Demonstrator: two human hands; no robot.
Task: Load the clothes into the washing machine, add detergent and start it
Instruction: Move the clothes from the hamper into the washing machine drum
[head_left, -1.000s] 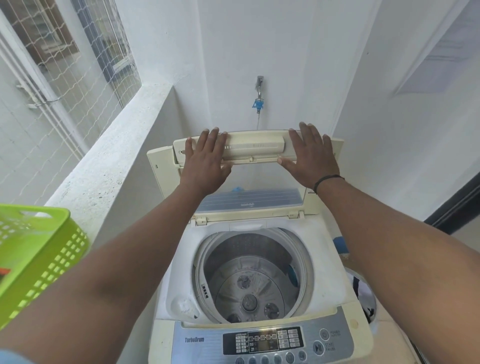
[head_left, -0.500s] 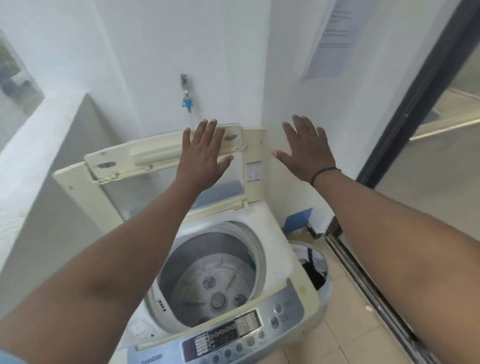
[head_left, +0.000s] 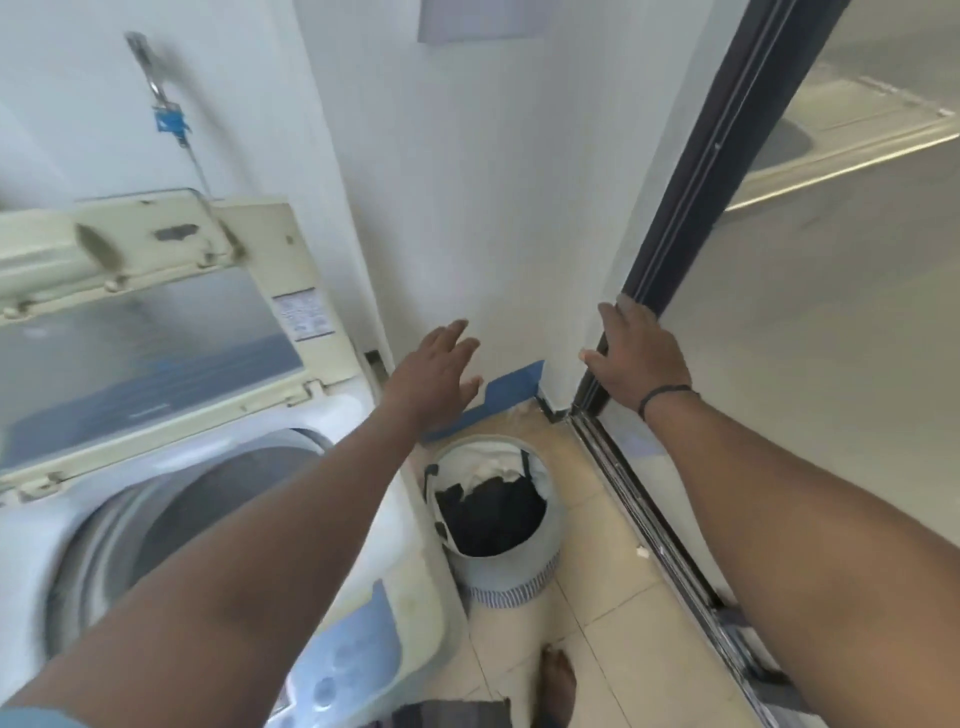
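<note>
The top-loading washing machine (head_left: 358, 426) stands at the left with its lid (head_left: 156, 312) folded up against the wall and its drum (head_left: 171, 509) showing bare. On the floor to its right sits a round laundry basket (head_left: 506, 566) holding dark and white clothes (head_left: 488, 512). My left hand (head_left: 436, 374) hovers above the basket with straight fingers, holding nothing. My right hand (head_left: 636, 358) is stretched out near the dark door frame (head_left: 691, 192), fingers straight, empty. No detergent is in view.
A tap with a blue fitting (head_left: 166, 117) and hose is on the wall behind the machine. The sliding door track (head_left: 649, 525) runs along the tiled floor at the right. A bare foot (head_left: 558, 680) stands near the bottom edge.
Both hands have left the raised lid and swung right and down. The view has turned from the drum toward the basket on the floor.
</note>
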